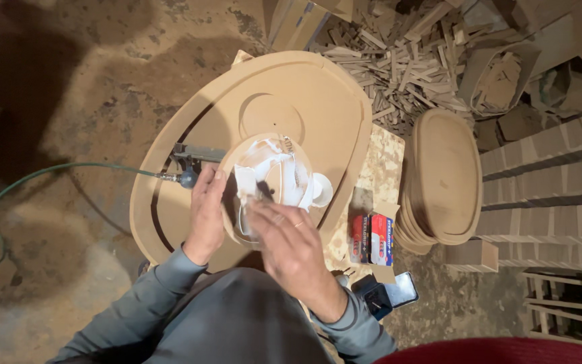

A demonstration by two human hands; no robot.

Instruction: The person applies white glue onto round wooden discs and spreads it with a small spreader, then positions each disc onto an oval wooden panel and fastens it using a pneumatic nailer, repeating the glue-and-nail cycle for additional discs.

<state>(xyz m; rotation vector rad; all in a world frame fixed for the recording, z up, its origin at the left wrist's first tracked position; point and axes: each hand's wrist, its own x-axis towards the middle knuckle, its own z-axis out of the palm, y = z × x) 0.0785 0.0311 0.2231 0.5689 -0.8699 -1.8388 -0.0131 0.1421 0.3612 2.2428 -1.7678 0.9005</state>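
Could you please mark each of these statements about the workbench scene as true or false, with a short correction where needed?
1. The left hand steadies the edge of a small oval wooden piece smeared with white paste. True.
2. The right hand holds a hammer. False: it presses on the white-smeared piece, no hammer shows.
3. A stack of oval boards stands to the right of the large oval board. True.
4. A green hose runs to the tool by the left hand. True.
5. The offcut pile lies at the bottom left. False: it lies at the top right.
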